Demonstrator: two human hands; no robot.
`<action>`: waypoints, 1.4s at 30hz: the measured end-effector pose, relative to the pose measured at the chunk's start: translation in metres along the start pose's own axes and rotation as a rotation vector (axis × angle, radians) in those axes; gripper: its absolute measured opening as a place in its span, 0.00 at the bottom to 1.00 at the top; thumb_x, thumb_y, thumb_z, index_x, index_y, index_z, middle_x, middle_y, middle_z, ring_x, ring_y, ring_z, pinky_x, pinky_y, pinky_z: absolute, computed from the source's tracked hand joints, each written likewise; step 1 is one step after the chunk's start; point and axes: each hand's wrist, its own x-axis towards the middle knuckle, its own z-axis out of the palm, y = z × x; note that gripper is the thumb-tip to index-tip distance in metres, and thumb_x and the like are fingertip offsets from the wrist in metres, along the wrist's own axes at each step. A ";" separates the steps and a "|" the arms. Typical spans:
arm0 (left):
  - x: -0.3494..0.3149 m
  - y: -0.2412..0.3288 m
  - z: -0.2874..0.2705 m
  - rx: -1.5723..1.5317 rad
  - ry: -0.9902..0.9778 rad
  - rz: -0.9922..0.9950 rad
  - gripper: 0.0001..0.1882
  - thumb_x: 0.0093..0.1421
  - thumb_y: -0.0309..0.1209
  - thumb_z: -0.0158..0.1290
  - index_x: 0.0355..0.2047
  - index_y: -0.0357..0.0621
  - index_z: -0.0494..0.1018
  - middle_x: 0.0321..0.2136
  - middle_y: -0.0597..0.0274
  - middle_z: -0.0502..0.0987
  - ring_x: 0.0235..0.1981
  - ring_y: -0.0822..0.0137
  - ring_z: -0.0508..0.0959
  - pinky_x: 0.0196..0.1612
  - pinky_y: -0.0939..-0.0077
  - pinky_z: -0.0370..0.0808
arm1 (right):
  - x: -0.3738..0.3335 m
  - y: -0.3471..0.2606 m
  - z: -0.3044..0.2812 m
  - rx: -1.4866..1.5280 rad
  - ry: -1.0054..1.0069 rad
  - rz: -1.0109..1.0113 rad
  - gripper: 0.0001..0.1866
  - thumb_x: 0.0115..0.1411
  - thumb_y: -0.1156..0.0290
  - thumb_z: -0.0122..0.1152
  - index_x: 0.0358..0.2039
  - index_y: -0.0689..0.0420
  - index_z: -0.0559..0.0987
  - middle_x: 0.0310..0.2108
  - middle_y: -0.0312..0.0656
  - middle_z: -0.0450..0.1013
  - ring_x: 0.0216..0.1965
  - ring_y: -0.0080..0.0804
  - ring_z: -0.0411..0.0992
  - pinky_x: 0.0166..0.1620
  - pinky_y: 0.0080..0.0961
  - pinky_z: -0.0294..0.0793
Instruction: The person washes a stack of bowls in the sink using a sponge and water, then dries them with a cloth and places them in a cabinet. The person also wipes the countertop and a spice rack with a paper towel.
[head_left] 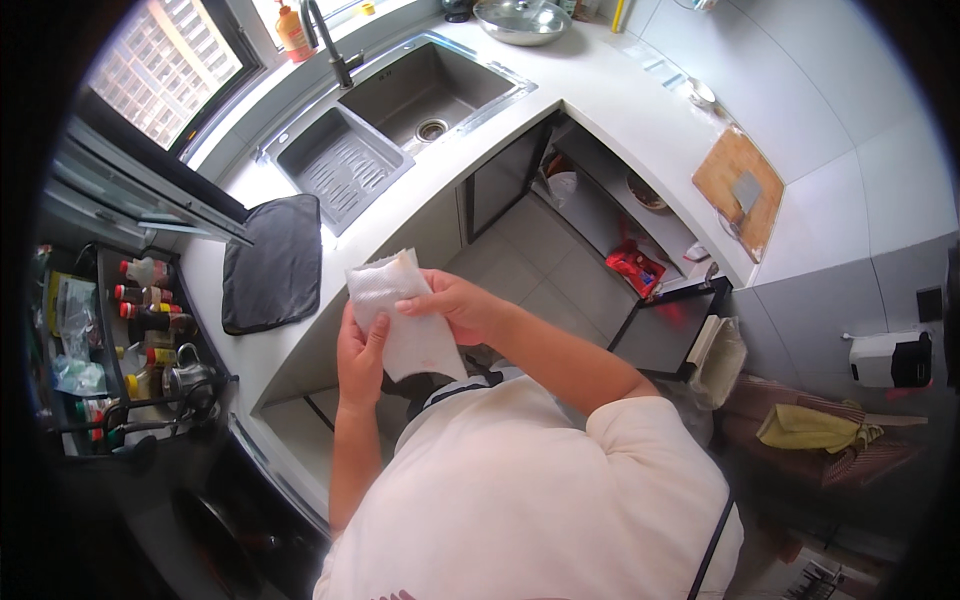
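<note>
Both hands hold a white folded sheet, which looks like paper towel (418,340), in front of my chest and near the counter's inner edge. On its left side my left hand (362,352) is closed, thumb lying over the face of the sheet. From the right, my right hand (455,306) pinches the upper part, with its thumb on top and the other fingers hidden behind. The sheet hangs down at a slight tilt, and a few faint marks show near its lower end.
A grey double sink (410,160) with a dark faucet (345,66) lies ahead. Left of it rests a dark mat (272,270). A wooden cutting board (715,170) carries a cleaver (746,190) at right. Below, cabinet doors (672,325) stand open. Bottles fill a rack (110,345).
</note>
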 end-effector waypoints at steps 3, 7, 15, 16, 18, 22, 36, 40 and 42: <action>-0.001 -0.008 0.000 -0.122 0.065 -0.012 0.19 0.69 0.35 0.49 0.55 0.37 0.66 0.45 0.60 0.76 0.44 0.72 0.75 0.49 0.77 0.71 | 0.002 0.001 0.005 -0.023 -0.003 0.016 0.23 0.60 0.70 0.64 0.55 0.56 0.70 0.46 0.38 0.73 0.47 0.27 0.72 0.51 0.32 0.73; 0.002 -0.016 -0.006 -0.181 0.124 -0.029 0.17 0.70 0.34 0.47 0.53 0.36 0.69 0.43 0.60 0.77 0.41 0.73 0.76 0.45 0.77 0.73 | 0.002 0.003 0.004 -0.267 0.094 -0.138 0.21 0.62 0.72 0.62 0.54 0.58 0.70 0.46 0.37 0.73 0.48 0.23 0.71 0.53 0.29 0.71; 0.003 -0.013 0.003 -0.231 0.154 -0.044 0.16 0.70 0.32 0.45 0.54 0.37 0.68 0.46 0.59 0.76 0.44 0.70 0.77 0.48 0.74 0.75 | 0.010 0.018 -0.010 -0.496 0.417 -0.501 0.23 0.61 0.68 0.65 0.54 0.60 0.70 0.49 0.38 0.72 0.49 0.22 0.69 0.54 0.26 0.69; 0.001 -0.013 0.004 -0.240 0.127 -0.032 0.17 0.70 0.32 0.46 0.55 0.37 0.67 0.46 0.59 0.76 0.45 0.70 0.77 0.48 0.74 0.74 | 0.010 0.015 -0.008 -0.478 0.364 -0.419 0.23 0.60 0.68 0.65 0.53 0.60 0.71 0.48 0.39 0.73 0.48 0.22 0.70 0.53 0.25 0.70; 0.003 -0.017 0.006 -0.258 0.086 0.001 0.18 0.69 0.31 0.48 0.56 0.38 0.67 0.47 0.60 0.76 0.46 0.70 0.76 0.48 0.74 0.74 | 0.004 0.005 -0.010 -0.446 0.243 -0.246 0.22 0.59 0.67 0.67 0.51 0.60 0.73 0.46 0.39 0.74 0.46 0.23 0.71 0.51 0.24 0.72; 0.003 -0.020 0.010 -0.023 0.054 0.005 0.23 0.63 0.26 0.55 0.58 0.41 0.66 0.48 0.61 0.76 0.48 0.71 0.75 0.50 0.73 0.74 | 0.001 0.005 -0.018 -0.484 0.383 -0.209 0.15 0.60 0.68 0.65 0.44 0.62 0.79 0.37 0.39 0.77 0.38 0.23 0.74 0.43 0.25 0.75; -0.006 -0.027 0.020 0.073 0.438 0.072 0.12 0.64 0.26 0.55 0.47 0.40 0.72 0.40 0.65 0.78 0.42 0.76 0.77 0.46 0.78 0.75 | 0.010 0.008 -0.048 -0.318 0.247 -0.096 0.19 0.62 0.73 0.62 0.53 0.61 0.72 0.48 0.39 0.75 0.48 0.28 0.73 0.51 0.28 0.72; -0.021 -0.028 0.009 0.159 0.575 0.073 0.11 0.64 0.26 0.54 0.46 0.40 0.72 0.39 0.66 0.78 0.40 0.77 0.77 0.45 0.79 0.75 | 0.024 0.020 -0.035 -0.253 0.136 -0.001 0.18 0.63 0.73 0.61 0.53 0.58 0.72 0.49 0.38 0.74 0.50 0.28 0.73 0.53 0.29 0.72; -0.031 -0.022 0.003 0.158 0.642 0.065 0.11 0.64 0.26 0.54 0.46 0.40 0.72 0.38 0.67 0.78 0.39 0.78 0.77 0.44 0.80 0.75 | 0.034 0.029 -0.034 -0.225 0.093 0.067 0.18 0.64 0.71 0.60 0.54 0.58 0.72 0.50 0.39 0.74 0.51 0.30 0.73 0.53 0.30 0.72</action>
